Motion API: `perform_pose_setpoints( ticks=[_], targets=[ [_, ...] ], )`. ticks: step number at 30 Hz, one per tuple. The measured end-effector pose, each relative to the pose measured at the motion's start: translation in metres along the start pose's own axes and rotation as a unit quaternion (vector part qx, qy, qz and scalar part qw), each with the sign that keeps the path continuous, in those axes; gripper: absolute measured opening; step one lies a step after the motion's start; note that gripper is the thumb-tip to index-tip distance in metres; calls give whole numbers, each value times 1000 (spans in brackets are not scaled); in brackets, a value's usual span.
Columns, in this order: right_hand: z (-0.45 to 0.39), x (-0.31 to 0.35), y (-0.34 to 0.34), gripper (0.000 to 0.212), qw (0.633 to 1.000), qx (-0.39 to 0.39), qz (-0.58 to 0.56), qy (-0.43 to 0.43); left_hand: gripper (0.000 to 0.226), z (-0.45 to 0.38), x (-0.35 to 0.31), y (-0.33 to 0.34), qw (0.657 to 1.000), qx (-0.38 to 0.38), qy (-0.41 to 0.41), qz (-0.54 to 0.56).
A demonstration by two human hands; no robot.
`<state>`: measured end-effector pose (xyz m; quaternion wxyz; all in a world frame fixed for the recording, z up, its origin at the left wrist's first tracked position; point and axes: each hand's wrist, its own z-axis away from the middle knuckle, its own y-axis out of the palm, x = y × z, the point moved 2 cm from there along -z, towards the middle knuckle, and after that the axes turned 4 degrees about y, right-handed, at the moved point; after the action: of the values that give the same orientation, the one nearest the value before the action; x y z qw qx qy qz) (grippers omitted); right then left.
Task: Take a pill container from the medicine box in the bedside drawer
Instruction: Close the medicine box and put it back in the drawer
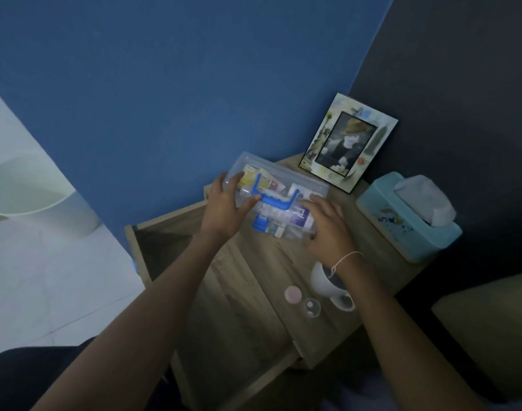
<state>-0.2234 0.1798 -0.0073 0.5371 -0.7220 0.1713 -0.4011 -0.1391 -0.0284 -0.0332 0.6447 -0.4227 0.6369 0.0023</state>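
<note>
A clear plastic medicine box (283, 180) with a blue handle (276, 200) and a blue latch rests on the back of the wooden bedside table (369, 241). Packets and small bottles show through its lid. My left hand (225, 209) grips the box's left end, thumb near the handle. My right hand (325, 226) holds its right front corner. The drawer (164, 229) stands pulled out at the left, its inside dark. A small clear pill container (312, 307) lies on the tabletop with a pink cap (293, 294) beside it.
A picture frame (347, 142) leans in the back corner. A light blue tissue box (408, 216) sits at the right edge. A white mug (330, 284) stands under my right wrist. A blue wall rises behind, and pale floor lies at the left.
</note>
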Motion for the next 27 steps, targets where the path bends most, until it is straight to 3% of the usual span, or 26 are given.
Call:
perform_pose_setpoints(
  ticks=[6,12,18,21,23,27],
  targets=[
    [7,2,13,65,999,-22,-40,18,66,9,7,3,999,-6,22,-30],
    [-9,1,-1,40,1000,-24,1,9,66,13,3,3,988,6,58,-146],
    [-7,5,-1,43,998,-18,-68,-2,65,13,9,0,911,52,224,-343],
    [-8,2,0,44,996,-19,-83,12,78,18,14,3,879,99,259,-388],
    [-8,2,1,43,996,-24,-89,10,84,17,12,4,877,101,251,-397],
    [-6,2,1,42,995,-31,-95,8,73,14,11,6,895,58,258,-359]
  ],
)
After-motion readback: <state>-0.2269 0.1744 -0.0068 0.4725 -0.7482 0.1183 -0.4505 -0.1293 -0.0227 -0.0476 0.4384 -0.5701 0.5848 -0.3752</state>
